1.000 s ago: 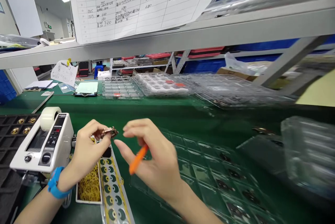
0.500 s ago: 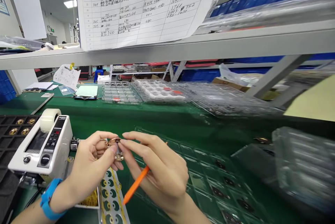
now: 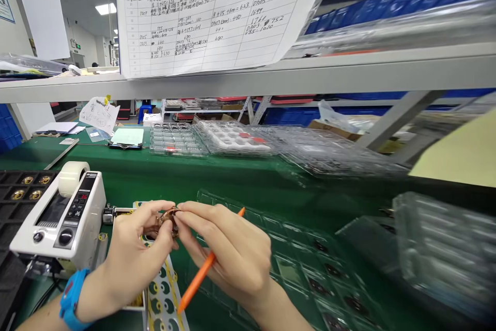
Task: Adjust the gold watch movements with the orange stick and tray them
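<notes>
My left hand (image 3: 134, 248), with a blue band at the wrist, pinches a small rose-gold watch case (image 3: 167, 216) between thumb and fingers. Much of the case is hidden behind the fingertips. My right hand (image 3: 228, 248) is closed, its thumb and fingertips touching the right side of the case. Slanting through that same hand is an orange pen-shaped tool (image 3: 201, 277), its lower end pointing down and left. Under the hands lies a strip sheet (image 3: 163, 289) with round cut-outs and yellow rings, next to a partly covered white box.
A white tape dispenser (image 3: 64, 222) stands left, beside a black compartment tray (image 3: 10, 217) with gold rings. Clear plastic trays (image 3: 287, 264) with dark parts lie right; more trays (image 3: 232, 137) line the back. A shelf beam (image 3: 248, 80) with a handwritten sheet (image 3: 217, 21) crosses above.
The watch case has turned and sits deeper between the fingertips, showing less of itself. Both hands are slightly lower, and the whole view has shifted a little.
</notes>
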Motion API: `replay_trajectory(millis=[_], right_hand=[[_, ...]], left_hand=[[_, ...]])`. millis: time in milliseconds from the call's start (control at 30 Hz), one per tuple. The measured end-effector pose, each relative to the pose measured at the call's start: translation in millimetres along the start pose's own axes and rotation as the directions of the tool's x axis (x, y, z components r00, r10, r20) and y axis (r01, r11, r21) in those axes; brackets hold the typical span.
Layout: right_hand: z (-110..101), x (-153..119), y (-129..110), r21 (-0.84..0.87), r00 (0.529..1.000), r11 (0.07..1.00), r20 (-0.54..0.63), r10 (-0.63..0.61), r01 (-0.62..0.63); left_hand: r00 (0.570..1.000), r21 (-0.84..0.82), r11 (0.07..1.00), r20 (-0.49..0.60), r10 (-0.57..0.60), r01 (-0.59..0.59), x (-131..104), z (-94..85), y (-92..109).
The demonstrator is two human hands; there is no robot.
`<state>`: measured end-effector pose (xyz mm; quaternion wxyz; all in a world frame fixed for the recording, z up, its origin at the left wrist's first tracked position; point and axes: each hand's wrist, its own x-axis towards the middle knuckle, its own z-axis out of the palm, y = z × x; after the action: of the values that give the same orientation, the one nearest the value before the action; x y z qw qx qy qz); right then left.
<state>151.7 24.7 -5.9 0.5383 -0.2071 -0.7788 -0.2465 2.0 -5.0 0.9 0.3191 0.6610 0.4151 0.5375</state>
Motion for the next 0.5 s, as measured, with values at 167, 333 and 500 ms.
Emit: replay_trajectory(millis=[167, 333, 500], right_hand=[[-0.2, 1.2, -0.5, -0.003, 1.0, 1.0, 0.03, 0.01, -0.01], [2.9, 1.2, -2.9, -0.018, 0.998, 0.998, -0.006, 0.056, -0.056], [8.3, -0.6, -8.9, -0.013, 0.99, 0.993, -0.077, 0.115, -0.117]], left_hand=[[0.997, 0.045, 0.997, -0.026, 0.067, -0.065, 0.6, 1.2, -3.2], [0.99, 0.067, 0.99, -0.066, 0.125, -0.121, 0.9, 3.3, -3.4], [0.994, 0.08, 0.994, -0.081, 0.08, -0.074, -0.8, 4.4, 0.1]])
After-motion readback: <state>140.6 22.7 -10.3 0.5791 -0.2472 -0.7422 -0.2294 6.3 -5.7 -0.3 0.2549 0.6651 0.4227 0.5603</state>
